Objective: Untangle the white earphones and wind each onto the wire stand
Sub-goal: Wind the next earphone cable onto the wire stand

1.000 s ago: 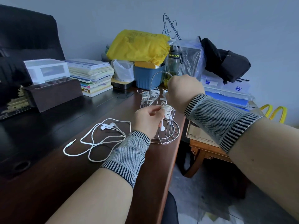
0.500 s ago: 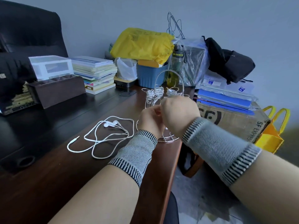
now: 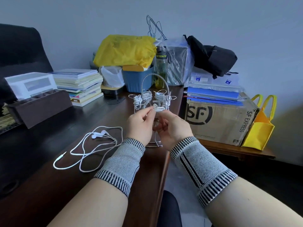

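Observation:
A silver wire stand (image 3: 155,89) with an arched handle stands near the right edge of the dark wooden desk (image 3: 49,185). Several white earphone cables (image 3: 146,96) are wound on its arms. Both hands are at the stand's front arm. My left hand (image 3: 139,126) pinches the wound white cable (image 3: 158,108) on that arm. My right hand (image 3: 173,128) has its fingers curled at the stand just below; what they hold is hidden. One loose pair of white earphones (image 3: 91,145) lies spread on the desk to the left, its plug end nearest me.
A stack of books (image 3: 80,86), a brown box (image 3: 37,105), a blue tub (image 3: 136,79) and a yellow bag (image 3: 124,49) line the back. A cardboard box (image 3: 219,122) and yellow tote (image 3: 259,128) sit on a low table right of the desk.
My right hand dropped from the top of the stand to its front arm, beside my left hand. The view pulled back and shifted right.

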`<state>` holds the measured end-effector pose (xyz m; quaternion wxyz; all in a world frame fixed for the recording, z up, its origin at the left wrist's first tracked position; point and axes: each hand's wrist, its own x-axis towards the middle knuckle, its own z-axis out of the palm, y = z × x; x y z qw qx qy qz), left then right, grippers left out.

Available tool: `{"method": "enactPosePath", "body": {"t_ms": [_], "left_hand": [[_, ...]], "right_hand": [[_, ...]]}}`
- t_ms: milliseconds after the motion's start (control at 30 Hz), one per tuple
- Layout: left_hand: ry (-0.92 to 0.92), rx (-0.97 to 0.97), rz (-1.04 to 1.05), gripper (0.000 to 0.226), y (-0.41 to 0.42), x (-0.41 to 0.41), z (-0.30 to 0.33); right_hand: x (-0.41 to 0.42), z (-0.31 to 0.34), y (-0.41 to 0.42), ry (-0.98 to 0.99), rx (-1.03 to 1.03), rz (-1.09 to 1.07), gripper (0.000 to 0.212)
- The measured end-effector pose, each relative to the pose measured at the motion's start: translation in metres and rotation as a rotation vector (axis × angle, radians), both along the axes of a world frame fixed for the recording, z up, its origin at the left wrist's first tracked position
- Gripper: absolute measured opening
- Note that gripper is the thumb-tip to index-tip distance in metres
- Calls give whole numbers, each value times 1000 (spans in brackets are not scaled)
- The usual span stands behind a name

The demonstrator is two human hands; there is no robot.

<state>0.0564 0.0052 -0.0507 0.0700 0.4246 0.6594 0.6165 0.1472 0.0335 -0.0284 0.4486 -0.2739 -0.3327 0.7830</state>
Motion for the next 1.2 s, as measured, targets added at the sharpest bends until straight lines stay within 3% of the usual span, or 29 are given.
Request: {"method": "enactPosePath", "body": {"t_ms": [167,333,500,667,933,1200], "left_hand": [[-4,-2,6,23,1,-1,1],[-118,12,-48,18,4,-2,-2],[-103,19,-40,29,4,-3,-1],[-116,30,-55,26,4,-5,0],[-113,32,-81,12,4,-8,-2],[-118,61,-120,12,2,-9,-2]], "right_hand": [[-1,-2,-8,77,-52,-65,11],[-4,0,-19,-30,42,-254,12],[-12,1,-23,91,-153,-202,12],[-14,-2,-23,117,-273,-183,20],[-18,-3,-28,76,-250,-226,16],[-18,2,-33,52,-213,-272,7]]}}
